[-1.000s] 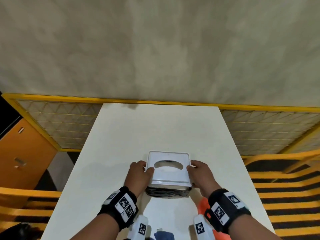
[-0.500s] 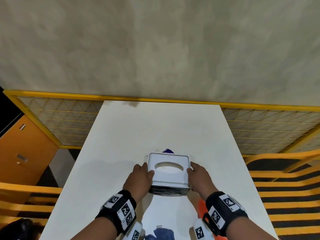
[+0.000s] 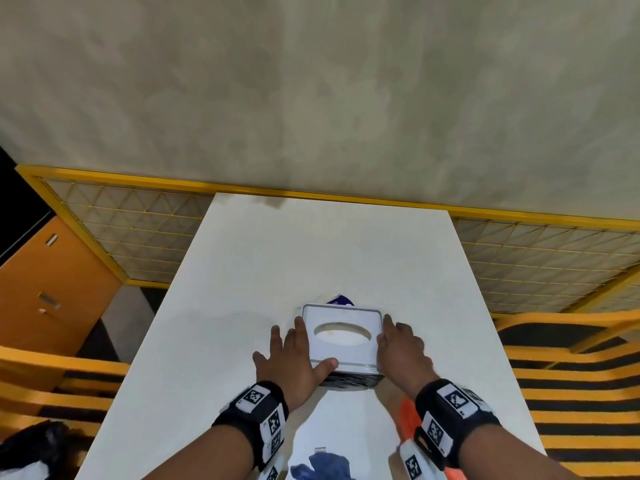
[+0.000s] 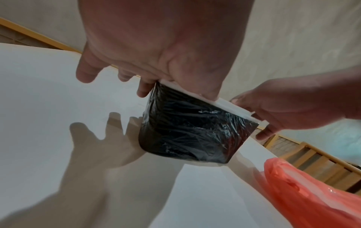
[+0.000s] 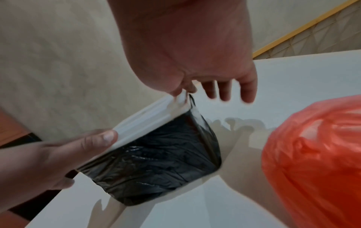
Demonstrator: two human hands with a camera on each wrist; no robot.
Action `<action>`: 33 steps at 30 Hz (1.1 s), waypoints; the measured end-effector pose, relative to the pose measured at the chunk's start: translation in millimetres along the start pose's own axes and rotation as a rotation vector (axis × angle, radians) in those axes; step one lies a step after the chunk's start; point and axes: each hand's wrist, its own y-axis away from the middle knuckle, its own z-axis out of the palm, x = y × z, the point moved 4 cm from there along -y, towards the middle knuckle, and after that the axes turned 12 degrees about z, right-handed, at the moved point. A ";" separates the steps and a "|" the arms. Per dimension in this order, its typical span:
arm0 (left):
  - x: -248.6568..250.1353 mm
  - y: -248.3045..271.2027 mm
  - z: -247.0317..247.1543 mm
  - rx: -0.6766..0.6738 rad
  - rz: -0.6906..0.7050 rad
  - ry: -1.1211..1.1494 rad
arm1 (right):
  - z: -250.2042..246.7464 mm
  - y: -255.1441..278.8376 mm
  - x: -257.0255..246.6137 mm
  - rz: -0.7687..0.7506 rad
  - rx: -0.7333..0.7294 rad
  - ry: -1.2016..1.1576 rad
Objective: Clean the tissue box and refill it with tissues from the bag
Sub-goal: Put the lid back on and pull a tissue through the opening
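The tissue box has a white lid with an oval opening and a black body wrapped in shiny film; it is near the middle of the white table. My left hand pinches the lid's near left corner between thumb and forefinger, other fingers spread straight. My right hand pinches the lid's right edge. Whether the box stands on the table or hangs just above it is unclear. An orange plastic bag lies to the near right of the box.
A blue-and-white packet tip shows just behind the box. A blue cloth lies at the table's near edge. Yellow mesh panels flank the table below a beige wall. An orange cabinet stands at the left.
The box sits a little farther from me than before. My left fingers have spread out straight beside it. The blue packet tip has come into sight behind the box.
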 end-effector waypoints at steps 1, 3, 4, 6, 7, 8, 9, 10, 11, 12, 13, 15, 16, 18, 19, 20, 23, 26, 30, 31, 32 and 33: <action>0.7 0.8 -0.1 0.000 -0.004 -0.003 | -8.9 4.9 -7.4 -0.080 0.109 0.067; 1.1 2.2 -1.2 0.001 -0.011 0.001 | -21.8 15.0 -32.8 -0.346 0.269 0.181; 1.5 2.6 -1.7 0.003 -0.017 -0.005 | -21.5 17.2 -46.9 -0.474 0.273 0.275; 2.1 3.3 -1.5 0.005 -0.024 -0.031 | -16.8 18.2 -69.9 -0.645 0.183 0.469; 1.9 2.8 -1.5 0.010 -0.027 -0.042 | -15.6 15.6 -78.7 -0.672 0.122 0.523; 1.7 2.6 -1.2 0.008 -0.027 -0.053 | -17.0 12.8 -85.6 -0.685 0.083 0.563; 1.5 2.3 -1.1 0.001 -0.027 -0.058 | -17.9 8.8 -92.3 -0.705 0.059 0.603; 1.8 2.3 -0.5 -0.008 -0.025 -0.061 | -18.6 6.0 -97.1 -0.728 0.035 0.648; 2.2 2.4 -0.4 -0.013 -0.025 -0.062 | -18.6 3.5 -101.0 -0.757 0.011 0.689; 1.4 2.2 -0.4 -0.016 -0.027 -0.062 | -16.8 0.7 -104.5 -0.791 -0.011 0.726; 1.4 2.0 -0.3 -0.020 -0.028 -0.061 | -15.4 -1.6 -105.7 -0.823 -0.020 0.758; 0.3 1.6 1.3 -0.024 -0.029 -0.048 | -10.7 -5.3 -106.2 -0.881 -0.014 0.802; 0.2 1.6 1.8 -0.019 -0.028 -0.044 | -9.2 -6.8 -105.3 -0.901 -0.001 0.812; -0.3 0.5 1.8 -0.013 -0.025 -0.038 | -7.0 -10.2 -103.8 -0.925 0.019 0.812; -0.6 0.2 2.1 -0.011 -0.024 -0.033 | -6.7 -10.2 -104.2 -0.933 0.024 0.808; -0.5 0.5 2.0 -0.008 -0.023 -0.032 | -6.4 -10.3 -104.2 -0.941 0.032 0.805; -0.5 1.0 1.6 -0.004 -0.023 -0.025 | -5.6 -9.9 -103.5 -0.937 0.037 0.790; 0.1 1.4 0.8 0.001 -0.022 -0.024 | -5.8 -9.9 -103.4 -0.945 0.020 0.795; 0.5 2.7 0.2 0.000 -0.024 -0.025 | -7.1 -9.2 -104.7 -0.971 -0.024 0.802; 0.5 3.0 0.4 0.000 -0.024 -0.029 | -7.9 -9.2 -103.6 -0.975 -0.030 0.787; 0.5 2.9 0.2 0.003 -0.022 -0.031 | -9.6 -9.9 -102.0 -0.976 -0.035 0.773; 0.6 3.1 0.2 0.004 -0.021 -0.028 | -10.9 -10.3 -100.0 -0.970 -0.043 0.770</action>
